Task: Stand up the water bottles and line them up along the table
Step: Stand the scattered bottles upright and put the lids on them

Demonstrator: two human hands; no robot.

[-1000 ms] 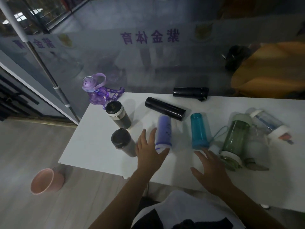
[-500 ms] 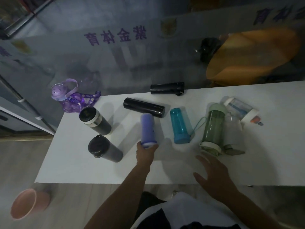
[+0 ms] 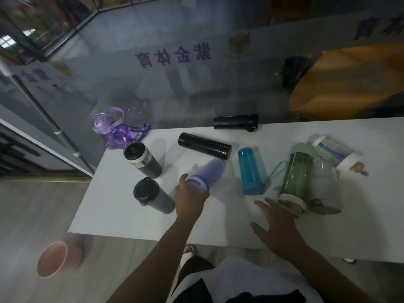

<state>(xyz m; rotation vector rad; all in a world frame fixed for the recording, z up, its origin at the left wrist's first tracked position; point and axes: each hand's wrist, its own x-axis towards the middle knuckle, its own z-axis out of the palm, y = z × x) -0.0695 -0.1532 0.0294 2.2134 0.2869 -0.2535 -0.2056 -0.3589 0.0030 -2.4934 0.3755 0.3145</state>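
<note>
1. The lilac bottle (image 3: 206, 176) is tilted near the middle of the white worktop (image 3: 122, 206), blurred, with its white end in my left hand (image 3: 189, 196), whose grip is closed around it.
2. My right hand (image 3: 276, 224) hovers with fingers spread, holding nothing, just beside the lying green bottle (image 3: 296, 179).
3. The blue bottle (image 3: 251, 171) and two black bottles (image 3: 204, 145) also lie flat.
4. Two dark flasks (image 3: 143, 159) stand at the left.

A pink bucket (image 3: 53, 260) sits on the wooden floor (image 3: 32, 211) by the counter's near left corner. Behind the glass wall (image 3: 175, 79) there's something orange (image 3: 349, 79), possibly a round table.
</note>
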